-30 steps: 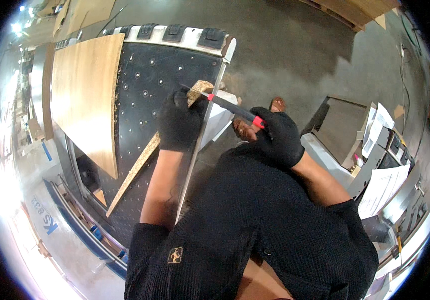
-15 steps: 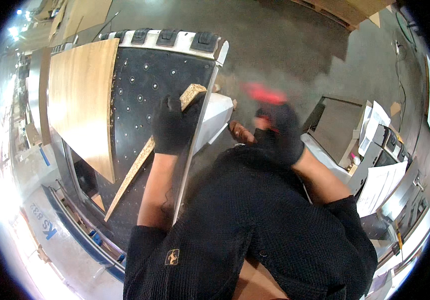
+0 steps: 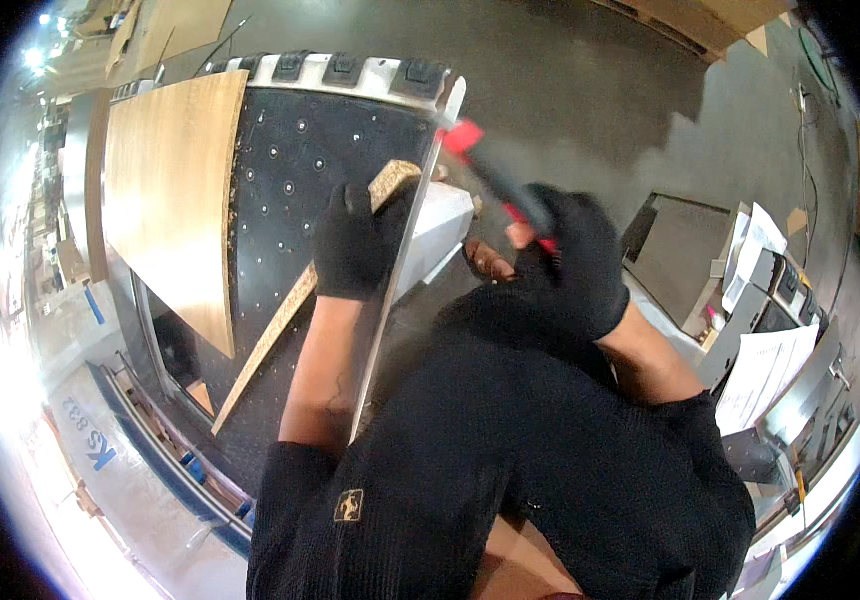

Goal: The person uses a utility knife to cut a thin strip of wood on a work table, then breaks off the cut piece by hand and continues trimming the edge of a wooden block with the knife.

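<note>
My left hand [image 3: 353, 240], in a black fingertipless-looking glove, is closed over a chipboard panel [image 3: 272, 345]. The panel's raw edge runs slantwise across the black table top [image 3: 280, 165], which is dotted with small light studs. My right hand [image 3: 575, 265], gloved in black too, is closed round a long black-and-red hand tool [image 3: 498, 185]. The tool points up and left, its red end near the metal edge of the table, close to the panel's far end. Motion blurs its tip, so I cannot make out its exact kind.
A wood-grain panel [image 3: 175, 200] lies on the table's left part. White machine housing [image 3: 440, 225] juts out under the table edge. On the right stand a grey box-like unit [image 3: 675, 250] and paper sheets [image 3: 765, 370]. A pallet-like wooden edge [image 3: 690, 25] shows at the top.
The right hand's tool has swung left, from above the floor to beside the table's edge. My left hand still holds the panel in about the same place, and the view has shifted slightly.
</note>
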### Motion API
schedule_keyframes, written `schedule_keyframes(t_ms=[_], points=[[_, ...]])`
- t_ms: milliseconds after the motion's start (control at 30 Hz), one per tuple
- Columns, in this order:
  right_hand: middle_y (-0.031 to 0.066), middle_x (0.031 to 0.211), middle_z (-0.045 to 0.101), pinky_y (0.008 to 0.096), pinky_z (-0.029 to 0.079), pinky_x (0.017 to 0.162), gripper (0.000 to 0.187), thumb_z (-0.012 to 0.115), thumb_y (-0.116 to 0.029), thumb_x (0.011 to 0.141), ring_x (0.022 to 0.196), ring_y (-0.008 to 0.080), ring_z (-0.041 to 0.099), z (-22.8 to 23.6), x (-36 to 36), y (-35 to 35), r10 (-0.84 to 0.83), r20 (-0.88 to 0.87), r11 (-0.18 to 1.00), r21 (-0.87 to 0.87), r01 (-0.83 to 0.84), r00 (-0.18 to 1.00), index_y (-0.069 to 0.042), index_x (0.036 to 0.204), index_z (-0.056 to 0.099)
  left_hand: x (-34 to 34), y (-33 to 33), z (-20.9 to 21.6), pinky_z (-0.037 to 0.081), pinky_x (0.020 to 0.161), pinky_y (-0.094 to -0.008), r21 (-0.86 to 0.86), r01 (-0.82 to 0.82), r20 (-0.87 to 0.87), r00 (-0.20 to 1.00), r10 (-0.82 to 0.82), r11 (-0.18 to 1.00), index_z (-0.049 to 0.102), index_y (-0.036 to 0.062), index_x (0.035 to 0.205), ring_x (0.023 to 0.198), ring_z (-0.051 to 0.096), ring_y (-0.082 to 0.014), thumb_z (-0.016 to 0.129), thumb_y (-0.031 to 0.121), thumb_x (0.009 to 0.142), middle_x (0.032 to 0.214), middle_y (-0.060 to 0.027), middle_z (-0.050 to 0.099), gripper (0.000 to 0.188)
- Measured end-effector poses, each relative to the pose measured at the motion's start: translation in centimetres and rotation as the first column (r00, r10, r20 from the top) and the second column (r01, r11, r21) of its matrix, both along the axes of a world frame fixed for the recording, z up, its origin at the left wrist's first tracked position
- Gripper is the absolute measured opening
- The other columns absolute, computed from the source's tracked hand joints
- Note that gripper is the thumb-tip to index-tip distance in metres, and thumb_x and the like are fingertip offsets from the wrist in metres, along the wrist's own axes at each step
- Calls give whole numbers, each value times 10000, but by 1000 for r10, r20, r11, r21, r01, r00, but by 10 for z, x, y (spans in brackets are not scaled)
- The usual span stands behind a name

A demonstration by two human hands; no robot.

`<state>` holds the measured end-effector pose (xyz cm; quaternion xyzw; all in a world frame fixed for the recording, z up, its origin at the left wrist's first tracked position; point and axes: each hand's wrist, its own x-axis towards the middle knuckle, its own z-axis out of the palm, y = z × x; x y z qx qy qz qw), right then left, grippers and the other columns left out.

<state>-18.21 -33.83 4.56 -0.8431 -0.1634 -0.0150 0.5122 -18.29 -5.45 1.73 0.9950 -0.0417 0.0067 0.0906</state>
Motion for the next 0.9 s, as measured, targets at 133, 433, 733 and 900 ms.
schedule_keyframes(t_ms=[133,433,733,900], points=[[205,817,690,491,506,673,226,682,-109,950,715,403,664,-64,-15,4,171,22,978,-122,-167,985,-39,1163,654,9,-4,5,558,835,-550,-43,-3,62,998,5,999,686,16,1184,973,697,-485,786,295,932,1049,-266,716,390],[202,819,723,481,568,687,229,658,-203,1006,705,421,719,-56,-13,5,162,-67,985,-46,-165,985,-24,1149,647,10,-1,3,557,842,-549,7,-1,15,1000,0,1000,680,-1,1194,980,694,-490,795,276,928,1052,-265,723,401],[194,811,666,487,485,689,240,721,-159,960,736,382,647,-53,-16,0,101,39,995,19,-102,994,-23,1147,654,8,-1,2,555,829,-556,-36,13,69,998,-10,999,681,11,1189,984,689,-491,792,297,931,1039,-260,712,401],[207,910,666,485,494,751,176,702,-144,957,835,369,658,-41,-17,0,111,-378,973,-147,-178,919,-41,1089,648,13,-6,6,557,843,-546,-12,-44,-5,999,44,999,670,11,1208,996,695,-481,788,283,932,1062,-255,717,404]])
